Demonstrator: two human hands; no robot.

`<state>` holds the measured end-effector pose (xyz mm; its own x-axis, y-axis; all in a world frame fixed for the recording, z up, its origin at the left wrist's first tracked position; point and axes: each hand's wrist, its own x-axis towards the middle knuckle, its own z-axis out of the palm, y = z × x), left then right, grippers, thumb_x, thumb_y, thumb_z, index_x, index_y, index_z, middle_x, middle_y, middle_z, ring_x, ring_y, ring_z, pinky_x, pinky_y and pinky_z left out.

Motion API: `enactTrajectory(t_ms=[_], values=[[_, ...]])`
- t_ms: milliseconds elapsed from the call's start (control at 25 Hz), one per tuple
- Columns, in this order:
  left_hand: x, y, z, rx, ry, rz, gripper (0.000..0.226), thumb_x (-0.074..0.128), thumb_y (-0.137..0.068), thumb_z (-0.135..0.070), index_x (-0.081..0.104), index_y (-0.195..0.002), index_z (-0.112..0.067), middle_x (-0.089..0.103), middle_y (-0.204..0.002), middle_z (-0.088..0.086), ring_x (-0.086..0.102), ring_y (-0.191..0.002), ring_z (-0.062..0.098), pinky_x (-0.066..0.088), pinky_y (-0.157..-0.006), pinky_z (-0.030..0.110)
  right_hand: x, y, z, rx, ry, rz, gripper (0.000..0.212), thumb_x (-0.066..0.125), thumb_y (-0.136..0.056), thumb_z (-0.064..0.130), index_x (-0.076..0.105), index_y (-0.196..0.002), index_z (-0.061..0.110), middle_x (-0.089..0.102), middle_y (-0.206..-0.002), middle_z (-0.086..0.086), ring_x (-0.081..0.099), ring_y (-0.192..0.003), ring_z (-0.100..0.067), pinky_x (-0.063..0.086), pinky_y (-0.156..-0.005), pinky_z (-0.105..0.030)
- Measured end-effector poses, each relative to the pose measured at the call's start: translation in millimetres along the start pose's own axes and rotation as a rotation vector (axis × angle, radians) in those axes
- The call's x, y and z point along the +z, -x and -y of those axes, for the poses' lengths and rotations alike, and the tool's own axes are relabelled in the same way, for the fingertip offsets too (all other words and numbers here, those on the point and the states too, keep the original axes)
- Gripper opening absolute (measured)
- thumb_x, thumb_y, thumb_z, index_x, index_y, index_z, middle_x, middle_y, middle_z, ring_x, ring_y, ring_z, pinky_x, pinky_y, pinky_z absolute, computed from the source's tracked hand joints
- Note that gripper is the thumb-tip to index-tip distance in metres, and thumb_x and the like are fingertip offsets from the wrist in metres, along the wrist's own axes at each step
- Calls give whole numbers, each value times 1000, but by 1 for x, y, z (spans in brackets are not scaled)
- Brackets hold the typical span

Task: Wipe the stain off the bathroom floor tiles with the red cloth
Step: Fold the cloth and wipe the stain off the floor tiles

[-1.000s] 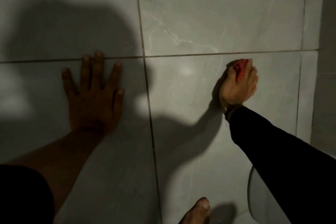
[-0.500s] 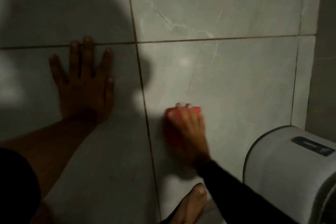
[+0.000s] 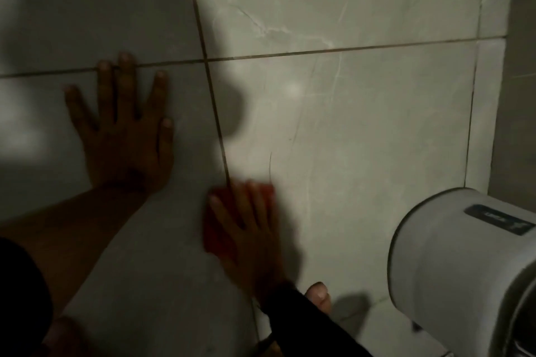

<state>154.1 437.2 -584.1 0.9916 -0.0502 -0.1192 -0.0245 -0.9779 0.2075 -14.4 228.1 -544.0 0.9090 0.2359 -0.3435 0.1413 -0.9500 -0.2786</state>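
The red cloth [image 3: 216, 229] lies flat on the grey marble floor tiles [image 3: 377, 130], across the vertical grout line. My right hand [image 3: 249, 229] presses down on it with fingers spread, covering most of it; red shows at the left side and by the fingertips. My left hand [image 3: 124, 130] rests flat on the tile to the left, fingers apart, holding nothing, its fingertips at the horizontal grout line. I cannot make out a stain in the dim light; a thin dark line [image 3: 270, 165] marks the tile just above the cloth.
A white toilet [image 3: 464, 264] fills the lower right. A wall [image 3: 519, 66] runs along the right edge. My bare toe [image 3: 317, 294] rests on the floor beside my right sleeve. Dark shadows cover the upper left tiles.
My right hand swept the cloth from the far right of the tile down and left onto the grout line, flattening from a bunched grip to a spread palm. The left hand stayed planted.
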Motion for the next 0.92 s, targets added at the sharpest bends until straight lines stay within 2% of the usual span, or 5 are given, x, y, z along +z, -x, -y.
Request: enactTrajectory(t_ms=[120,280,480,640,920], values=[[-1,-1,-1,14,-8,8,71,32,-106,-46,14,-174,-35,0,-183,11,4,-168,41,2,-125,75,-15,35,-83,337,26,-26,54,50,-99,39,54,-150,21,52,-156,-22,45,-148,-57,36,-119,-64],[-2,0,-2,4,-8,6,70,33,-105,-45,16,-173,-34,2,-183,12,5,-168,42,3,-125,75,-87,-74,-172,765,-135,-345,77,45,-99,42,33,-167,8,28,-176,-22,24,-165,-43,17,-134,-63],[4,-1,0,16,-19,-7,71,31,-106,-46,13,-174,-36,-1,-183,10,3,-169,40,3,-125,76,-114,-247,-112,413,-55,-429,82,51,-93,59,39,-166,25,34,-177,-13,24,-165,-41,13,-135,-65],[3,-1,2,-1,-5,10,72,32,-104,-47,15,-174,-37,-3,-184,8,2,-169,38,2,-125,75,-47,-151,-21,-88,-49,-327,66,61,-100,51,52,-159,22,49,-167,-15,36,-159,-44,9,-136,-56],[1,-1,-1,11,-39,30,71,28,-106,-48,12,-174,-38,-4,-183,8,-3,-170,36,-2,-126,72,-55,-39,-143,576,-106,-200,80,50,-97,49,32,-169,18,23,-179,-18,18,-165,-45,15,-131,-72]])
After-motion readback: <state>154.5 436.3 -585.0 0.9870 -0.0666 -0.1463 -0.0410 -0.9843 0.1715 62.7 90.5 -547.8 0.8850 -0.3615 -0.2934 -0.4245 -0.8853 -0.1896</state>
